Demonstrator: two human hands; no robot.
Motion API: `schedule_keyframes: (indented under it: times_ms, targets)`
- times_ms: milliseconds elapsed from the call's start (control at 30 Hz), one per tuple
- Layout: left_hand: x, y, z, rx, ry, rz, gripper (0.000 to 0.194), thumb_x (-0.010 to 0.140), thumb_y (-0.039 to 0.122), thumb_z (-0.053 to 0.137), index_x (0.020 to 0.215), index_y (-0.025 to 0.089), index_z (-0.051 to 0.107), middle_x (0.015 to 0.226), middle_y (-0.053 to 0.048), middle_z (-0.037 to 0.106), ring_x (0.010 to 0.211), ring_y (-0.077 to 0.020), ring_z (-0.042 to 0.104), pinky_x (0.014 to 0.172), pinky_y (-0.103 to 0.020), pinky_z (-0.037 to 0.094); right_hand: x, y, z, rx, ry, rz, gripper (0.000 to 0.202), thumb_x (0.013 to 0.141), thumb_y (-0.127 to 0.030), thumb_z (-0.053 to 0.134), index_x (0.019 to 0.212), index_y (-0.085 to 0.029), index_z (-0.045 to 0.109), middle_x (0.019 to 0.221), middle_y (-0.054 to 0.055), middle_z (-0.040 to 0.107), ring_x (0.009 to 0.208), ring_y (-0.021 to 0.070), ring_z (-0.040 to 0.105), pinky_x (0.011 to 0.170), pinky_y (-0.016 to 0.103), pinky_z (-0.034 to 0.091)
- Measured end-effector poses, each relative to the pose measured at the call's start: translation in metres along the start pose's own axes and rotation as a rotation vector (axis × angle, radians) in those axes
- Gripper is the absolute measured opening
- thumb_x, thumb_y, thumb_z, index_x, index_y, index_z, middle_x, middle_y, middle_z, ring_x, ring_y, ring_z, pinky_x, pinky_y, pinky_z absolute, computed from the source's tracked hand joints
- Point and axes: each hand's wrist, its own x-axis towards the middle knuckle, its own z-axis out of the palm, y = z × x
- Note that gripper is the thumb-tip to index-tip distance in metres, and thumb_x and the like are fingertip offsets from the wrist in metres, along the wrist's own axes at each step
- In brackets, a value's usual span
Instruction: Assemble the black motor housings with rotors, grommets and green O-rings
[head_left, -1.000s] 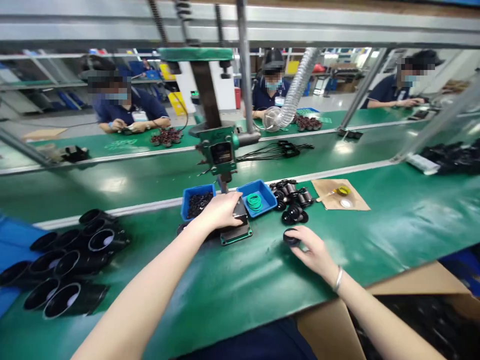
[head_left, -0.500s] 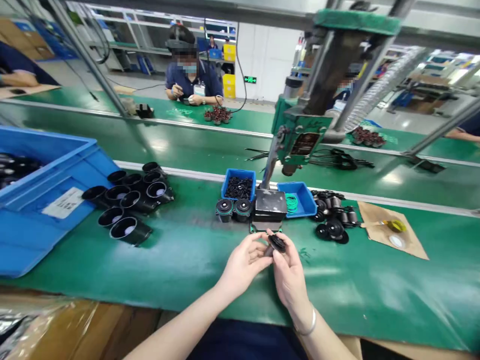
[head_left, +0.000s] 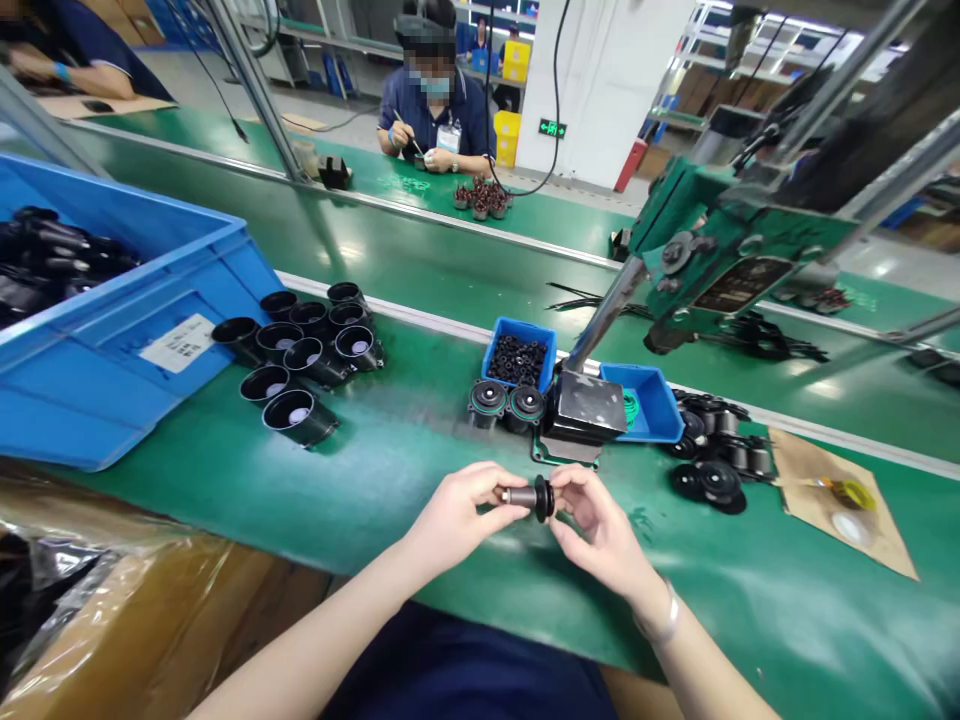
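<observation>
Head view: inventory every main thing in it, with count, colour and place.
Worktop: one, green, centre
Crate: one, blue, left
Cups: about ten, black, beside crate
Small bins: two, blue, centre
Small parts: many, black, left bin
Rings: several, green, right bin
Round parts: two, black, before left bin
Block: one, black, centre
Press: one, green, upper right
Flanged parts: pile, black and grey, right
Cardboard: one, brown, far right
Brush: one, tan, on cardboard
Tub: one, yellow, on cardboard
Small assemblies: cluster, reddish, far bench
Co-workers: several, navy, background
Spindle: one, brown and black, front centre
Left hand: one, bare, on spindle
Right hand: one, bare, on spindle
</observation>
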Motion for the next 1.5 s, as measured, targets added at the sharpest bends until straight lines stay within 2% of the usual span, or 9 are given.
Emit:
schedule_keyframes:
  times_ms: [333,533,733,933,1033,1100,1233,1367,1500]
  targets:
    - [0.007,-0.010,0.003,-0.024,-0.038,-0.018,0.021,0.078,0.025,0.072,0.099,0.020,0.073,0.094,-0.005,0.067,0.082,-0.0174,0.066,0.079,-0.031,0.056,0.007,0.011,0.003,-0.058,0.004,-0.025,0.028,0.078,-0.011,0.053,0.102,-0.023,0.044,0.104,0.006,0.042,0.098,0.0134,0.049,0.087,0.023,0.048]
    - [0.015,-0.003,0.003,0.347,-0.189,0.127,0.019,0.086,0.021,0.066,0.104,0.020,0.067,0.092,-0.004,0.070,0.085,-0.0172,0.065,0.079,-0.028,0.052,0.000,0.022,0.003,0.071,-0.015,0.065,0.029,0.076,-0.009,0.051,0.100,-0.023,0.043,0.102,0.004,0.042,0.095,0.0113,0.050,0.088,0.021,0.048]
    - [0.026,0.002,0.028,1.132,-0.284,0.255,0.011,0.086,0.010,0.053,0.084,0.015,0.063,0.076,-0.007,0.065,0.068,-0.0224,0.063,0.059,-0.032,0.049,0.001,0.016,0.013,-0.011,0.047,-0.001,0.024,0.072,-0.011,0.055,0.090,-0.021,0.043,0.092,0.003,0.043,0.084,0.0128,0.048,0.074,0.020,0.047]
    - [0.080,0.038,-0.021,1.417,-0.097,0.319,0.024,0.093,0.016,0.045,0.075,0.016,0.062,0.068,-0.006,0.061,0.067,-0.0211,0.062,0.059,-0.031,0.044,-0.004,0.019,-0.001,-0.012,0.223,-0.073,0.027,0.077,-0.015,0.053,0.099,-0.023,0.040,0.104,0.007,0.045,0.086,0.0136,0.050,0.072,0.020,0.047]
    - [0.136,0.051,-0.052,1.369,0.015,0.195,0.019,0.094,0.023,0.048,0.093,0.013,0.064,0.087,-0.011,0.066,0.083,-0.0249,0.064,0.073,-0.035,0.047,-0.003,0.020,0.000,-0.031,0.206,-0.056,0.028,0.073,-0.012,0.054,0.095,-0.023,0.042,0.098,0.005,0.046,0.086,0.0141,0.051,0.072,0.020,0.047]
    - [0.173,0.047,-0.060,1.308,-0.114,0.202,0.017,0.088,0.018,0.056,0.103,0.013,0.065,0.100,-0.013,0.067,0.096,-0.0266,0.064,0.083,-0.037,0.047,-0.001,0.019,0.004,-0.046,0.181,-0.053,0.027,0.071,-0.010,0.053,0.092,-0.023,0.042,0.094,0.004,0.045,0.084,0.0139,0.051,0.071,0.020,0.047]
    - [0.218,0.023,-0.054,1.266,-0.270,0.203,0.011,0.078,0.008,0.066,0.085,0.015,0.070,0.091,-0.010,0.070,0.094,-0.0246,0.067,0.086,-0.033,0.048,0.000,0.018,0.007,-0.069,0.178,-0.064,0.029,0.067,-0.007,0.050,0.091,-0.022,0.043,0.093,0.004,0.047,0.083,0.0134,0.051,0.070,0.019,0.047]
    - [0.229,0.024,-0.051,1.200,-0.238,0.169,0.010,0.071,0.004,0.068,0.072,0.013,0.068,0.084,-0.010,0.069,0.090,-0.0260,0.067,0.085,-0.034,0.049,0.000,0.018,0.006,-0.061,0.176,-0.069,0.031,0.067,-0.005,0.048,0.091,-0.022,0.043,0.094,0.003,0.047,0.083,0.0125,0.050,0.071,0.019,0.046]
    - [0.200,0.055,-0.058,1.074,-0.106,0.151,0.007,0.080,0.013,0.063,0.086,0.012,0.066,0.089,-0.010,0.068,0.085,-0.0221,0.066,0.081,-0.033,0.051,0.000,0.017,0.004,-0.049,0.189,-0.080,0.030,0.066,-0.005,0.048,0.090,-0.022,0.042,0.093,0.003,0.046,0.083,0.0127,0.050,0.071,0.019,0.046]
